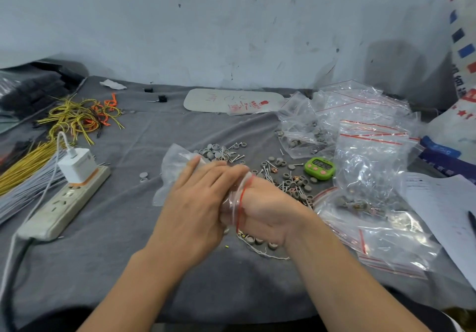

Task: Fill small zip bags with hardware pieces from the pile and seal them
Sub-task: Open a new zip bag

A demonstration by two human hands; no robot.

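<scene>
While both hands meet over the middle of the grey cloth (123, 254), they hold one small clear zip bag (175, 172) between them. The left hand (195, 203) lies on top of the bag with its fingers (219, 174) stretched nearly straight and close together; its thumb is hidden underneath. The right hand (265, 210) is curled round the bag's mouth, whose red strip (243, 195) wraps over its knuckles. Its fingertips are hidden behind the left hand, and the whole spot is blurred. The body of the bag sticks out to the left, past the left fingertips, crumpled and lifted off the cloth. What is inside it I cannot tell.

Just behind and to the right of the hands lies the pile of hardware pieces (288, 179): grey round caps, thin nails and small copper-coloured bits, spread loosely. A few more caps (260, 241) and a white thread sit under the right wrist. A green timer (319, 168) stands at the right edge of the pile. Beyond it rises a heap of empty bags (371, 156), with filled bags (301, 131) behind the pile. A sheet of paper (443, 203) lies at far right. On the left, a power strip (61, 205) carries a white charger (76, 167), near a tangle of yellow wires (77, 119).
</scene>
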